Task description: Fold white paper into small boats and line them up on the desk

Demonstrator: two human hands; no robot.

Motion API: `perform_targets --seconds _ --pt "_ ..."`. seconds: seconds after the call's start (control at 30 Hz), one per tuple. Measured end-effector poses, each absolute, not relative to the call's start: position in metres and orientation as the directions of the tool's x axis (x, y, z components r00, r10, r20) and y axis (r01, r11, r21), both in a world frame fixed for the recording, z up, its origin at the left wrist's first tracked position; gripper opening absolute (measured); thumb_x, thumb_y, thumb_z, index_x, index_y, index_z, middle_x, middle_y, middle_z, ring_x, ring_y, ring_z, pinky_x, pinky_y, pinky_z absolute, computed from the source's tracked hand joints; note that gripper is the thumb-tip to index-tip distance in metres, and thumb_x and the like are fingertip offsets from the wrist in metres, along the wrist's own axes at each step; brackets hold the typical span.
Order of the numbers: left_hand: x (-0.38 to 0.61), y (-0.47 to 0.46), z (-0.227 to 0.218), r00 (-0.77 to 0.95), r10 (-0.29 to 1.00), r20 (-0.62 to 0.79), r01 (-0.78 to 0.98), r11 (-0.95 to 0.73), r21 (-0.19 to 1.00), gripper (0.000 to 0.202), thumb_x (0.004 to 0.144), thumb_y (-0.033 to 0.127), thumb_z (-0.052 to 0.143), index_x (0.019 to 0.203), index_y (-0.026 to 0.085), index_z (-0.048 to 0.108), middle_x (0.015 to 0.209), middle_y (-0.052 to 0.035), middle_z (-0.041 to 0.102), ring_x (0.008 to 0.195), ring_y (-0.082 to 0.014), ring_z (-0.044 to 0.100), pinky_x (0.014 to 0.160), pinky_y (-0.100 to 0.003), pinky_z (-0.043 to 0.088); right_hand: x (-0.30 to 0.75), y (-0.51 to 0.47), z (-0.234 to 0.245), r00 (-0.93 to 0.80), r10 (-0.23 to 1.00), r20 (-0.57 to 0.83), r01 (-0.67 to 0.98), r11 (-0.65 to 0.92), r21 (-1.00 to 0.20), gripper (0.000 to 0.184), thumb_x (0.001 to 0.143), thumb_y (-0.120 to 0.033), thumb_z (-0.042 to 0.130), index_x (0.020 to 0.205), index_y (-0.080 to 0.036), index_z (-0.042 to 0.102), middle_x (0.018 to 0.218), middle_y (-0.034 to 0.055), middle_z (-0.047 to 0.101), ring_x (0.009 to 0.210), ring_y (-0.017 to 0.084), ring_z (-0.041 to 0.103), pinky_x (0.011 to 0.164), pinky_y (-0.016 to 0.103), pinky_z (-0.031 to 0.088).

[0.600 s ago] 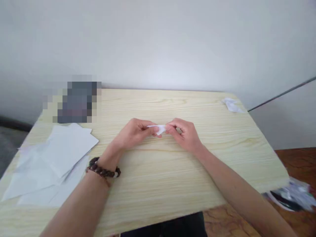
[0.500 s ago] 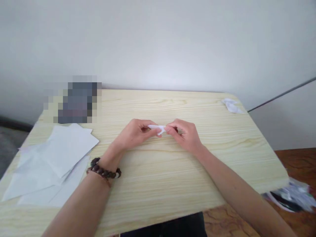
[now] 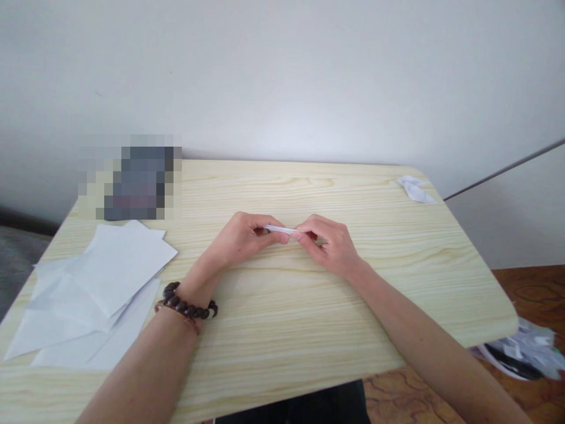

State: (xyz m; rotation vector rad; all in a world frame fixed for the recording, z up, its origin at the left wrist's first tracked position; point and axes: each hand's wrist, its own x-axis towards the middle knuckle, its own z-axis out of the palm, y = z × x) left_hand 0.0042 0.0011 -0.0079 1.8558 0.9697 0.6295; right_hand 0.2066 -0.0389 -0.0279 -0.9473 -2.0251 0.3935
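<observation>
A small folded piece of white paper (image 3: 279,229) is pinched between both hands just above the middle of the light wooden table (image 3: 282,306). My left hand (image 3: 241,238), with a dark bead bracelet on its wrist, grips the paper's left end with curled fingers. My right hand (image 3: 331,244) pinches the right end between thumb and forefinger. The paper looks thin and flattened, seen nearly edge-on. Most of it is hidden by the fingers.
A loose pile of white sheets (image 3: 92,288) lies at the table's left. A blurred dark object (image 3: 135,182) sits at the back left. A crumpled white scrap (image 3: 415,189) rests at the back right corner. A bag of scraps (image 3: 521,353) lies on the floor at right.
The small paper has been flattened from a puffier shape into a thin strip. Both hands stayed in place, with the right fingers shifting slightly along it.
</observation>
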Motion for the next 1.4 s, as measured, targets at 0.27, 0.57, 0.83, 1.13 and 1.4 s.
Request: perform_targets --seconds 0.27,0.57,0.83,1.13,1.4 --pt "0.003 0.001 -0.008 0.556 0.819 0.141 0.279 -0.343 0.897 0.025 0.085 0.038 0.061 0.087 0.016 0.074 0.082 -0.0028 0.075 0.072 -0.0153 0.065 0.066 -0.022 0.047 0.209 -0.038 -0.027 -0.337 0.766 0.548 0.506 0.638 -0.580 0.006 0.089 -0.020 0.058 0.085 -0.018 0.062 0.074 0.0002 0.062 0.063 0.009 0.053 0.060 0.022 0.044" --pt "0.008 0.000 -0.009 0.423 0.889 0.175 0.299 -0.319 0.899 0.023 0.083 0.037 0.063 0.080 0.017 0.073 0.079 -0.0016 0.075 0.074 -0.0160 0.067 0.069 -0.023 0.048 0.203 -0.040 -0.025 -0.262 0.713 0.651 0.526 0.671 -0.523 0.008 0.087 -0.015 0.058 0.082 -0.019 0.063 0.069 -0.0011 0.061 0.059 0.009 0.053 0.056 0.023 0.044" --pt "0.012 0.000 -0.015 0.507 0.861 0.032 0.154 -0.127 0.980 0.035 0.073 0.039 0.074 0.097 0.015 0.070 0.080 -0.0044 0.073 0.069 -0.0159 0.065 0.062 -0.024 0.049 0.204 -0.041 -0.025 -0.180 0.738 0.651 0.524 0.632 -0.571 0.008 0.084 -0.017 0.060 0.078 -0.020 0.061 0.068 -0.0018 0.064 0.059 0.010 0.056 0.056 0.023 0.045" --pt "0.015 -0.002 -0.014 0.465 0.882 0.075 0.161 -0.168 0.973 0.027 0.075 0.041 0.073 0.083 0.015 0.070 0.081 -0.0040 0.074 0.076 -0.0180 0.068 0.073 -0.028 0.054 0.201 -0.040 -0.026 -0.244 0.678 0.693 0.515 0.696 -0.500 0.009 0.086 -0.015 0.056 0.084 -0.021 0.061 0.072 -0.0005 0.064 0.063 0.010 0.058 0.058 0.024 0.047" --pt "0.017 -0.001 -0.011 0.444 0.893 -0.074 0.048 0.059 0.997 0.041 0.078 0.048 0.069 0.099 0.013 0.068 0.090 -0.0078 0.075 0.086 -0.0216 0.071 0.071 -0.029 0.059 0.202 -0.037 -0.027 -0.251 0.560 0.789 0.624 0.717 -0.310 0.016 0.084 -0.011 0.059 0.094 -0.024 0.063 0.084 0.0031 0.068 0.076 0.014 0.065 0.067 0.028 0.054"
